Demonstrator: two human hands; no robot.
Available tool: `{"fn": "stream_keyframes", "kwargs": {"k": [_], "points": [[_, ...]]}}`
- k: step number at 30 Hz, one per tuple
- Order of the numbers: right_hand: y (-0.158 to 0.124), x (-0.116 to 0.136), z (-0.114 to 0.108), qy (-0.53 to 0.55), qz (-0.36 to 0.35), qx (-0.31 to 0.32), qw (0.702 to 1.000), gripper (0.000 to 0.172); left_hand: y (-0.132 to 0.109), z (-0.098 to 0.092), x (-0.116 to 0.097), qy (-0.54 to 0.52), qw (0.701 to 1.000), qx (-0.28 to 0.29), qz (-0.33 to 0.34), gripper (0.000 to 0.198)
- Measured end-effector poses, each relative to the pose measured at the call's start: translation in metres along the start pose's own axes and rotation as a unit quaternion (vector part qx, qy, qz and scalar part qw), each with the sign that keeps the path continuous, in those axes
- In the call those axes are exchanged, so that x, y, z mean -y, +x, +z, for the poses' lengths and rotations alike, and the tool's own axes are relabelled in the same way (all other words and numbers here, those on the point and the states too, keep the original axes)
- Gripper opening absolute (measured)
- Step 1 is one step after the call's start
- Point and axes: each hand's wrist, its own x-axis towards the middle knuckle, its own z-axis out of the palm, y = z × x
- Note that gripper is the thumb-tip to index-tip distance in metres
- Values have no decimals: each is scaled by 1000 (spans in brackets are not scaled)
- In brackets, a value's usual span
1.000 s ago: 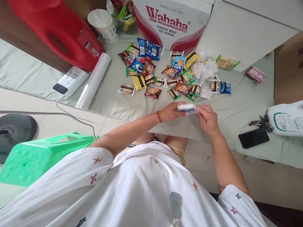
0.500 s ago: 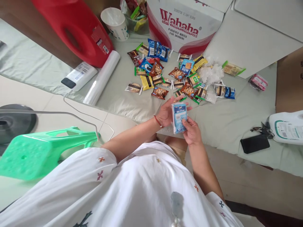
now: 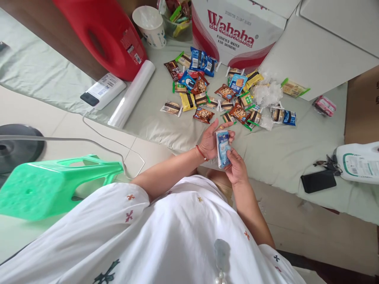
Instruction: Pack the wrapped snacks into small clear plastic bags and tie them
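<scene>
We're holding a blue snack pkt upright btwn both hands: left hand cupping it from behind, right hand pinching its lower edge. It's hovering just in front of the snack pile on the sheet.

The big white and red box says "Wahaha" in red letters, with a small ® after it. Under that, in small dark letters, it says "PURIFIED WATER FOR DRINKING". The print on the blue packet, the snack packets and the red jug is too small to read.
</scene>
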Motion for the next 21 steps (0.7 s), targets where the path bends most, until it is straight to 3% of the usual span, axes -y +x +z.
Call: {"fn": "stream_keyframes", "kwargs": {"k": [4,8,11,14,18,21], "points": [[0,-6,-3,34,-64,-66,995,49,-1,-1,1,-53,998,19,-10,63],[-1,-9,-8,-67,-123,-103,985,44,0,-6,12,2,1000,-12,-7,63],[-5,-9,-11,-136,-100,-97,981,46,2,-8,21,11,1000,-4,-15,65],[-11,-11,-16,-121,-87,-102,984,49,1,-6,32,-5,999,27,-29,53],[-28,-15,-48,-173,-128,-115,970,43,-3,-5,45,54,997,-1,-55,48],[-49,-4,-96,-291,-78,-130,945,43,-10,-13,40,171,984,-38,-24,39]]}}
